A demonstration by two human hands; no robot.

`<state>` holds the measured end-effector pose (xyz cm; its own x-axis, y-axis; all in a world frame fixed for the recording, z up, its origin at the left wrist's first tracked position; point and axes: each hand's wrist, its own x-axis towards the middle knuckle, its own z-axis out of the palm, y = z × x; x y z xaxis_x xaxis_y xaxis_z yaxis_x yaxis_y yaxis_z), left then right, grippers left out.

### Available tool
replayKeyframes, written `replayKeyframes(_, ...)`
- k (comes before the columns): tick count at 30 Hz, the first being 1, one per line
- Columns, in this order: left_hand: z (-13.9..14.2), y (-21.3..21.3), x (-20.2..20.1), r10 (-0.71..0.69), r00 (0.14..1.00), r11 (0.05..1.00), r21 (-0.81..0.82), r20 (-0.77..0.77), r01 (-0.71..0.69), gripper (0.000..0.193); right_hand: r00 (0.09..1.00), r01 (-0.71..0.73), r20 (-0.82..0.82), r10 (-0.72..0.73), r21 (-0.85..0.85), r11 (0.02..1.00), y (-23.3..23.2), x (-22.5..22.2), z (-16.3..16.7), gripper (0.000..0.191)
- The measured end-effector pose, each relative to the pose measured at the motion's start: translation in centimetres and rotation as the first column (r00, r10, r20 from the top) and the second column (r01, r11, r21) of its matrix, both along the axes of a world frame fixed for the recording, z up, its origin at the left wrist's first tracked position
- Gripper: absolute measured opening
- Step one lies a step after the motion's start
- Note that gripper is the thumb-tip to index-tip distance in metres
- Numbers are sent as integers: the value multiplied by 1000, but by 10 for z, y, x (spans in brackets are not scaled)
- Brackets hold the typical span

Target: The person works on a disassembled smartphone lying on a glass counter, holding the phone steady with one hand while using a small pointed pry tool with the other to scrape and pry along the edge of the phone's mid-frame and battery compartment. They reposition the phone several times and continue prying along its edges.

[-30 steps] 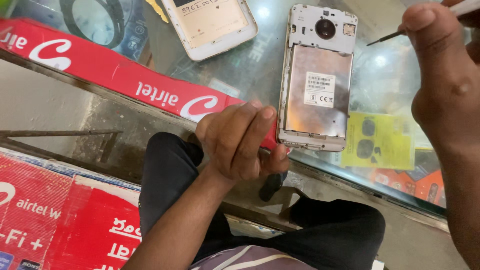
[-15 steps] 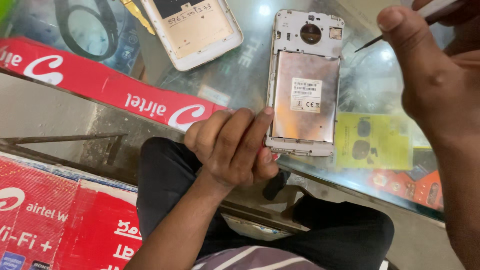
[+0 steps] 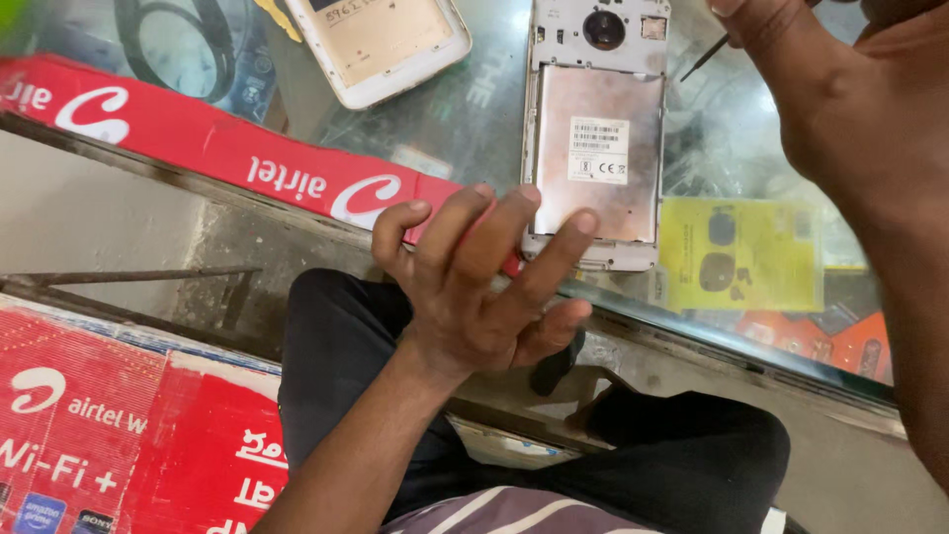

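On glass counter (image 3: 474, 109) | left grip (image 3: 484, 287) spread, touching opened phone (image 3: 595, 138) | right grip (image 3: 840, 109) pinching thin tool (image 3: 704, 57)

Single view from a head-worn camera, looking steeply down over the wearer's lap at the near edge of a glass-topped table (image 3: 474, 119), at close range. The table fills the upper half of the frame, its front edge running on a slant from upper left to lower right; the wearer's dark-trousered legs occupy the lower centre. The left hand (image 3: 474, 287) enters from the bottom centre, and the right hand (image 3: 850, 109) looms large and very near the lens at the upper right. An opened phone (image 3: 595, 129) lies at upper centre, cropped by the top border. No second view is provided, so no region is shared.
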<state>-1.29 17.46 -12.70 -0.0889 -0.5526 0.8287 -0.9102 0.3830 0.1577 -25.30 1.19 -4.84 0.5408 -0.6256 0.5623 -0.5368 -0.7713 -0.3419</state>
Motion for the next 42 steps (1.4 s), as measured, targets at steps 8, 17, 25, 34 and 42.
replayKeyframes(8,-3,-19,-7,104,992,989,-116,67,-96,46,960,-226,162,228,-34,974,-21,0,6,27)
replayKeyframes(17,-6,-17,-5,110,990,989,-110,93,-99,51,932,-285,221,289,-48,957,-27,-6,1,35)
replayKeyframes(25,-2,-10,-7,83,996,996,-20,44,-82,51,971,-204,106,214,-97,974,-24,3,7,33)
replayKeyframes(34,-29,-24,4,123,983,974,-205,140,-93,57,947,-266,168,272,-59,962,-22,6,13,26)
replayKeyframes(42,-31,-28,3,143,982,964,-242,124,-110,59,945,-279,167,281,-32,960,-21,13,15,22)
